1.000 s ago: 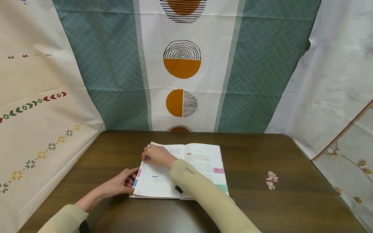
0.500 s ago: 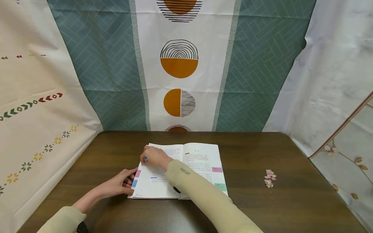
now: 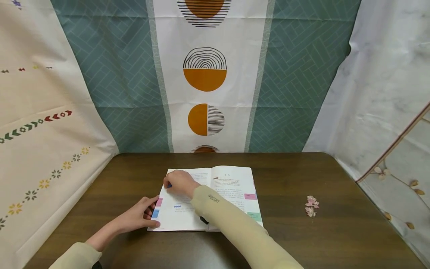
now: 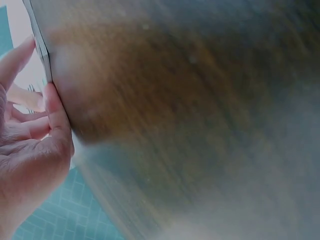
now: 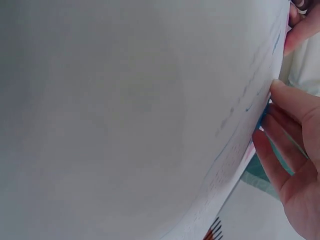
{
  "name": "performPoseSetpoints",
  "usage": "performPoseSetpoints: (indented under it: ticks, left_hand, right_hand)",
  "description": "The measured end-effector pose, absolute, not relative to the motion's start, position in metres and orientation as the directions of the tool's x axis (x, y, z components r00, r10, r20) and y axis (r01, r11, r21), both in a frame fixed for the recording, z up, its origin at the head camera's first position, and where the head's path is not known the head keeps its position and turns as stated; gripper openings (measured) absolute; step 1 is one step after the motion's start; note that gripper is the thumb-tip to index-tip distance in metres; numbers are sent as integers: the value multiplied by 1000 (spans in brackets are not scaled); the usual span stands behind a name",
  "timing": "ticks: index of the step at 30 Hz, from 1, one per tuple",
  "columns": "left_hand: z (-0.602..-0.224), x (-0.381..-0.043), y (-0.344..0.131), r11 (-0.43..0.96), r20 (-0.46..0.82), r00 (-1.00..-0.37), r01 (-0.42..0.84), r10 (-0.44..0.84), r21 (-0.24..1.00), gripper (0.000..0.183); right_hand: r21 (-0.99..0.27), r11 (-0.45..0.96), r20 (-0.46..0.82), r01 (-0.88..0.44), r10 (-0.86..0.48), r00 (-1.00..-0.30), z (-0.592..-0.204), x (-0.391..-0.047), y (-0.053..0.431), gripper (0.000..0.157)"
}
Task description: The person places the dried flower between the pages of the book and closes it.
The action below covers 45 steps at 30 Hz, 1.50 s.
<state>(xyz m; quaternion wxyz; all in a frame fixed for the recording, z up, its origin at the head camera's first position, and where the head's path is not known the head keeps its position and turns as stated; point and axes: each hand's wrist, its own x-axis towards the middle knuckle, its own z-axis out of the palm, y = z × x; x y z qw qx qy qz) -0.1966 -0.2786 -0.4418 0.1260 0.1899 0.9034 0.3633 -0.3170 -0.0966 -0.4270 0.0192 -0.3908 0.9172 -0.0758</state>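
Observation:
An open book (image 3: 230,186) with printed pages lies on the dark wooden table. At its left edge my left hand (image 3: 136,216) holds the lower corner, thumb on top and the other fingers bent at the side; the left wrist view shows the thumb (image 4: 59,117) along the edge. My right hand (image 3: 179,181) reaches across the left page and pinches its outer edge higher up. A blue patch, perhaps a tab, shows between thumb and fingers in the right wrist view; its kind is unclear. Pink (image 3: 159,202) and blue (image 3: 155,213) tabs line that edge.
Pink flowers (image 3: 311,206) lie on the table (image 3: 285,243) to the right. Pink and green tabs (image 3: 254,216) mark the right page. Patterned cloth (image 3: 134,93) hangs behind the table and on both sides.
The raised upper left corner of the page has come down. My left thumb has shifted right onto the page corner. My right hand stays near the upper left edge.

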Motion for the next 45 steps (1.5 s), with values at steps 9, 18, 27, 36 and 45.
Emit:
performPoseSetpoints:
  ticks: [9, 18, 27, 36, 45]
  left_hand:
    - [-442, -199, -279, 638, -72, -895, 255, 440, 727, 92]
    - [-444, -200, -286, 653, -104, -903, 218, 416, 725, 94]
    - [-445, -200, -282, 645, -105, -899, 220, 426, 732, 89]
    - [-446, -201, -281, 632, -90, -896, 233, 435, 739, 85]
    - [-444, -199, -279, 641, -102, -899, 221, 426, 735, 86]
  right_hand:
    - [-112, 656, -55, -747, -754, -654, -419, -319, -87, 31]
    - [-100, 589, -99, -802, -808, -581, -418, -318, -79, 35]
    - [-163, 571, -133, -804, -820, -556, -415, -319, -62, 36]
    - [-198, 586, -128, -786, -810, -572, -414, -320, -45, 35]
    - [-170, 625, 35, -762, -769, -639, -398, -305, -4, 32]
